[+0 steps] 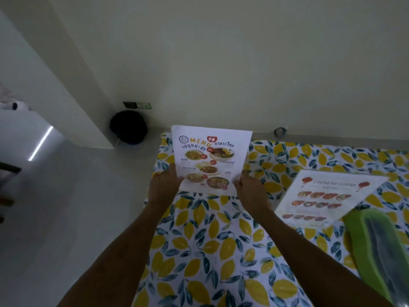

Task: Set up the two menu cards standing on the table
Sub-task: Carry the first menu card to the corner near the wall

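A white Thai food menu card [211, 156] with dish photos stands upright near the table's far left corner. My left hand [162, 187] grips its lower left edge and my right hand [251, 191] grips its lower right edge. A second menu card [327, 196], headed Chinese food, lies tilted on the table to the right, apart from both hands. The table [210, 251] wears a cloth printed with yellow lemons and dark leaves.
A green tray-like object [376, 247] lies at the table's right front, touching the second card's corner. A black bin [128, 127] stands on the floor by the wall, left of the table. A plain wall rises just behind the table.
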{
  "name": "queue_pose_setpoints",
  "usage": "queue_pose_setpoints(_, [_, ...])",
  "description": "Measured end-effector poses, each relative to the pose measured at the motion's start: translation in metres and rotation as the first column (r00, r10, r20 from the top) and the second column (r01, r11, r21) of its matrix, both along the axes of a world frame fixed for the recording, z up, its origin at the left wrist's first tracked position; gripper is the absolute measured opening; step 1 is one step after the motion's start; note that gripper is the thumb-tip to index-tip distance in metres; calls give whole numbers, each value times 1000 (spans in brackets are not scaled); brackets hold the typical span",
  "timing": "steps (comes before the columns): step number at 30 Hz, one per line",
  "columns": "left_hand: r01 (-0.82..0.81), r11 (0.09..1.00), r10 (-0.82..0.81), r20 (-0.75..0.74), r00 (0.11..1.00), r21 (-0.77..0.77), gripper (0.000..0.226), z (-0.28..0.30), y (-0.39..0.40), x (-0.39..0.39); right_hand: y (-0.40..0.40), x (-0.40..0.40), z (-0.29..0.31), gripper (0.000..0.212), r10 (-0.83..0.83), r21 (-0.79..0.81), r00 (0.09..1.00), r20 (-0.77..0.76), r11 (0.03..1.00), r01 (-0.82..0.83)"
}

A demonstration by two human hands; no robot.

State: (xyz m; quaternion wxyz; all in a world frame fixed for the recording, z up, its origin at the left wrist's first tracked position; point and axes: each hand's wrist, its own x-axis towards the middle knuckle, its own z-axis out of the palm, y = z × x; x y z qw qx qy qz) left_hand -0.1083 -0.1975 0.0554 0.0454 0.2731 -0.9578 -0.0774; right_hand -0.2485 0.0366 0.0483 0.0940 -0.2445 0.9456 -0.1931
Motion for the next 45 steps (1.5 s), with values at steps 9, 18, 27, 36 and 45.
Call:
queue_pose_setpoints(9, [15,1000,-17,-106,994,-20,43,14,-102,-67,-95,-72,24,34,27,-39,996,-83,999,-31])
queue_pose_setpoints(18, [-12,1000,12,-141,990,-2,42,-6,-162,-111,-158,-112,17,37,-4,84,984,-177,996,19])
queue_pose_setpoints(27, [-58,995,67,-117,991,76,41,-28,-182,-119,-182,-119,-3,34,1,111,987,-159,994,17])
queue_pose_setpoints(36, [-36,988,63,-184,981,149,37,-33,-178,-116,-188,-120,-16,30,-14,121,995,-95,992,26])
queue_pose_setpoints(45, [-26,982,55,-152,987,185,36,-34,-180,-111,-190,-121,-13,32,-13,142,998,-57,990,21])
